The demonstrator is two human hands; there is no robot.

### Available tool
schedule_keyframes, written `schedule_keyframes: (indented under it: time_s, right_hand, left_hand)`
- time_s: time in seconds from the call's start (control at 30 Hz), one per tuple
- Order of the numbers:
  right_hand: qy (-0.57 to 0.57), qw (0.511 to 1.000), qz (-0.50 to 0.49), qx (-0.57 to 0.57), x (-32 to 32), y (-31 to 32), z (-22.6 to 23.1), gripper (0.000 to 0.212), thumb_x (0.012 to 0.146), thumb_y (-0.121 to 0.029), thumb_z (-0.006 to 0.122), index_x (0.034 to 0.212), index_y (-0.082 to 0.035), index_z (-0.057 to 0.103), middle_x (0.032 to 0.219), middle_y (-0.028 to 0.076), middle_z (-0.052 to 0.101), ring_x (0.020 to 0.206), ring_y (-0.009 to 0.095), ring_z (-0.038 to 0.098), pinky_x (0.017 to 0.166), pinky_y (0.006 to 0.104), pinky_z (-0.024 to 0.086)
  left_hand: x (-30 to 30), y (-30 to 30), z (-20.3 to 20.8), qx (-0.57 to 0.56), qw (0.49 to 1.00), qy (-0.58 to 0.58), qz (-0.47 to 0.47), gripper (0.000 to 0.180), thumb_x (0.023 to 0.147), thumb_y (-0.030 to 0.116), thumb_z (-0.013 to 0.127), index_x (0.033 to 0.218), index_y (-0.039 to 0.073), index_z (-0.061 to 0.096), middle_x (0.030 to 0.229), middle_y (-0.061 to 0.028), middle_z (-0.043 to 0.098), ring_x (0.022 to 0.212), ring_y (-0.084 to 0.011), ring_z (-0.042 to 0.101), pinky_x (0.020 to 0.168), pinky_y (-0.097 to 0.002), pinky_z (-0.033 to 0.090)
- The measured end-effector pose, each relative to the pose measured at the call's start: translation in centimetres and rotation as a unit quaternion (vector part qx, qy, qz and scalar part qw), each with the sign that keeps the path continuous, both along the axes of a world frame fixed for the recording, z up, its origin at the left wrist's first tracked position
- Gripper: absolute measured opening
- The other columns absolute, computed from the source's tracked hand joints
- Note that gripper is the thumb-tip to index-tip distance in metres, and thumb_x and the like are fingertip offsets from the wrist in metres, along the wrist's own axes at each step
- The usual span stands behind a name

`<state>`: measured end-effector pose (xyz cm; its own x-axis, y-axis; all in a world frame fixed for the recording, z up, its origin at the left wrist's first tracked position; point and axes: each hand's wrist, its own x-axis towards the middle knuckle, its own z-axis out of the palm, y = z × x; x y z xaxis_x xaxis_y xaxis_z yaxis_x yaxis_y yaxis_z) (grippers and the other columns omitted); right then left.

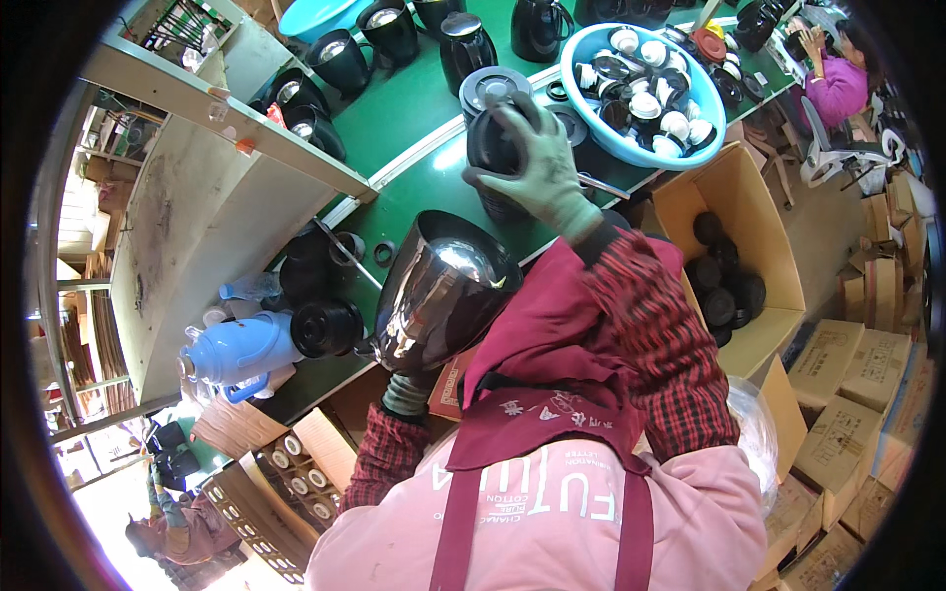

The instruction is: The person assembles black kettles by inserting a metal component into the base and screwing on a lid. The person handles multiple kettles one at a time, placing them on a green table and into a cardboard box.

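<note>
My gloved left hand [406, 392] is closed on the lower part of a glossy black jug body [434, 313]. The jug is tilted, its wide open mouth facing up and away from me, with a shiny surface inside. My gloved right hand [544, 163] is bent round a black round cap-like part [490, 146], fingers over its top and thumb at its side. That part sits at a stack of similar black round pieces beside a grey ribbed lid [495, 89]. Whether the part is lifted off the stack I cannot tell.
A light blue basin [711, 138] of black-and-white stoppers stands on the green bench [414, 182]. An open cardboard box [774, 246] holds black round parts at right. Several black jugs [467, 54] stand at the back. A blue jug [241, 353] lies at left. Co-workers are at far right and lower left.
</note>
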<state>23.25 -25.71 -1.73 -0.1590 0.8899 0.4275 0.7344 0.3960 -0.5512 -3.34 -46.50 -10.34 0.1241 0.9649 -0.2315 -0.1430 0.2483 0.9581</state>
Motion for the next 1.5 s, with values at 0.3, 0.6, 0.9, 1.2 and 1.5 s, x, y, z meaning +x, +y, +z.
schedule_keyframes:
  time_s: [0.3,0.6,0.9,1.2,1.5]
  right_hand:
    - [0.473,0.838,0.213,-0.170,5.6,-14.8,0.4,0.098,0.081,-0.028,0.084,0.159,-0.004,0.029,0.161,0.013,0.028,0.153,0.027,0.023,0.123,0.0398,0.019]
    - [0.469,0.857,0.169,-0.126,7.9,-18.8,-1.8,0.090,0.087,-0.032,0.078,0.158,-0.005,0.031,0.162,0.014,0.030,0.152,0.029,0.023,0.123,0.0408,0.018]
    - [0.645,0.623,0.089,-0.435,10.0,-19.0,0.3,0.065,0.110,-0.048,0.039,0.158,-0.006,0.031,0.156,0.010,0.042,0.142,0.020,0.042,0.122,0.0325,0.028]
    - [0.604,0.671,0.126,-0.411,11.4,-20.3,-0.5,0.062,0.109,-0.047,0.041,0.154,-0.004,0.037,0.150,0.008,0.046,0.141,0.019,0.042,0.119,0.0330,0.031]
    - [0.541,0.807,0.090,-0.221,10.2,-21.6,-2.0,0.072,0.108,-0.053,0.036,0.159,-0.003,0.026,0.159,0.011,0.036,0.145,0.023,0.038,0.123,0.0360,0.024]
  left_hand:
    - [5.3,6.5,5.2,0.255,0.868,0.288,-0.315,0.049,0.106,0.029,0.051,0.149,0.007,0.048,0.156,-0.0168,0.044,0.141,-0.0289,0.047,0.114,-0.0413,0.043]
    - [4.3,6.1,4.3,-0.006,0.967,0.078,-0.243,0.050,0.091,0.018,0.066,0.138,0.003,0.058,0.139,-0.0152,0.058,0.126,-0.0242,0.058,0.109,-0.0374,0.046]
    - [4.9,8.1,7.2,0.118,0.966,0.152,-0.172,0.048,0.080,0.009,0.074,0.125,-0.004,0.067,0.120,-0.0099,0.072,0.109,-0.0182,0.067,0.100,-0.0323,0.051]
    - [6.0,8.3,10.8,0.320,0.856,0.312,-0.259,0.046,0.087,0.019,0.074,0.125,-0.004,0.067,0.120,-0.0117,0.072,0.108,-0.0202,0.069,0.098,-0.0345,0.052]
    - [7.7,8.1,11.8,0.249,0.911,0.170,-0.281,0.054,0.083,0.029,0.079,0.125,-0.001,0.066,0.116,-0.0111,0.072,0.103,-0.0184,0.068,0.094,-0.0351,0.054]
